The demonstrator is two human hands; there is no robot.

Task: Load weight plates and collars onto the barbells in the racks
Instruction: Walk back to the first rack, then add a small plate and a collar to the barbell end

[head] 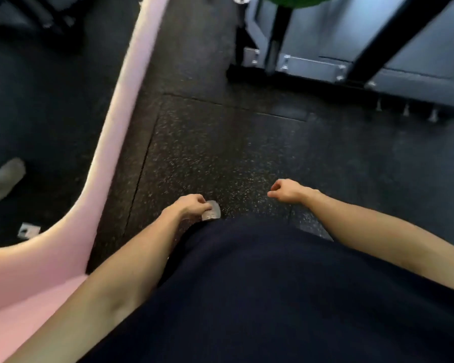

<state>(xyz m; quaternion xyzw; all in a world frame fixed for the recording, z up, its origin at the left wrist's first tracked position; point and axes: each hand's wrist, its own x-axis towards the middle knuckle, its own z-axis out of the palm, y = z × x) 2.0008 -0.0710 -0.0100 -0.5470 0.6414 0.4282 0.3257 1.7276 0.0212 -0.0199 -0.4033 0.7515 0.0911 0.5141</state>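
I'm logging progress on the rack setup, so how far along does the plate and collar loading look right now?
Nothing done can be confirmed: no barbell is in view, only the rack base and the edge of a green plate at the top. In hand: the left hand holds a small silvery object, too blurred to identify; the right hand is loosely curled and holds nothing. Whatever loading is left cannot be judged from here.

Head camera looks steeply down past the torso (260, 297) at nearby floor (220, 142).
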